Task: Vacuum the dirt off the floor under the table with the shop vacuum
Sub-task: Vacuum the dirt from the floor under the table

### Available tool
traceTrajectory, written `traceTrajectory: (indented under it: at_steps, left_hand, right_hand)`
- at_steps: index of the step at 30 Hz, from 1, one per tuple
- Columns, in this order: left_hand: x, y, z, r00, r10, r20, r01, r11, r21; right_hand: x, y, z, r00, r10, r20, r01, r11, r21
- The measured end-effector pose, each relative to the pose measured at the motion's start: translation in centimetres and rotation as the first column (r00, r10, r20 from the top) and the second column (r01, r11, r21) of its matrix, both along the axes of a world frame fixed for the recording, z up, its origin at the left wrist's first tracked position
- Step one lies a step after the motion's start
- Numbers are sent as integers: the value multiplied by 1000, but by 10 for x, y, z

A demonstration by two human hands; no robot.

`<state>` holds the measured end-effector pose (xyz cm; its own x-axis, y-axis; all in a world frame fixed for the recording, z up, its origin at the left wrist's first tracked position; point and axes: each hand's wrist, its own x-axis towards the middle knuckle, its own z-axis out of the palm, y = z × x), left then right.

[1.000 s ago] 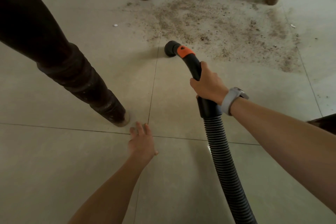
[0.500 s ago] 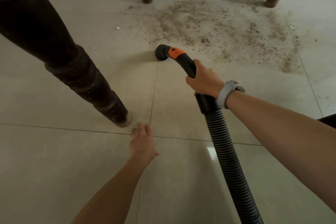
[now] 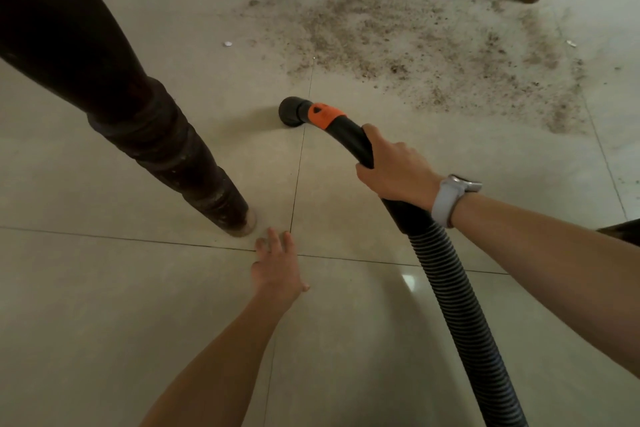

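While right hand (image 3: 398, 173) grips hose (image 3: 457, 288), left hand (image 3: 278, 267) flat, fingers spread, dirt (image 3: 433, 48) beyond.

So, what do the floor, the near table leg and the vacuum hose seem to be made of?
Floor: probably glazed ceramic tile, judging by the grout lines and a glossy reflection. Near table leg: likely dark turned wood with a worn finish and ringed profile. Vacuum hose: looks like black ribbed plastic, matte, with an orange collar.

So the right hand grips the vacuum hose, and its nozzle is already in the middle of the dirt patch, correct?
Not quite. The right hand does grip the vacuum hose, but the head view shows the nozzle on clean tile, short of the dirt patch.
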<state>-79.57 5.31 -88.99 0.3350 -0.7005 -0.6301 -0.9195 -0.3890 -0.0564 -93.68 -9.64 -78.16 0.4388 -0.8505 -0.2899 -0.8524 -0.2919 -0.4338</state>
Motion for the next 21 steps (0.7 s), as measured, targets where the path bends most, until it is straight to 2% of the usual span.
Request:
traceTrajectory:
  at_steps: [4, 8, 11, 17, 21]
  left_hand:
    - [0, 0, 3, 1000, -2, -19, 2, 1000, 2]
    - [3, 2, 4, 998, 12, -61, -13, 1000, -13]
    - [5, 5, 6, 996, 33, -87, -35, 999, -17]
    - [7, 6, 24, 968, 78, -240, -69, 997, 43]
    - [-7, -10, 51, 936, 88, -341, -109, 993, -41]
  right_hand:
    - [-14, 2, 8, 998, -61, 9, 61, 998, 8]
    - [-25, 40, 16, 994, 108, -12, -106, 991, 86]
    - [-34, 69, 18, 987, 147, -67, -140, 985, 99]
    - [-46, 55, 32, 995, 61, -83, -54, 995, 82]
    - [-54, 56, 40, 994, 38, -102, -30, 996, 87]
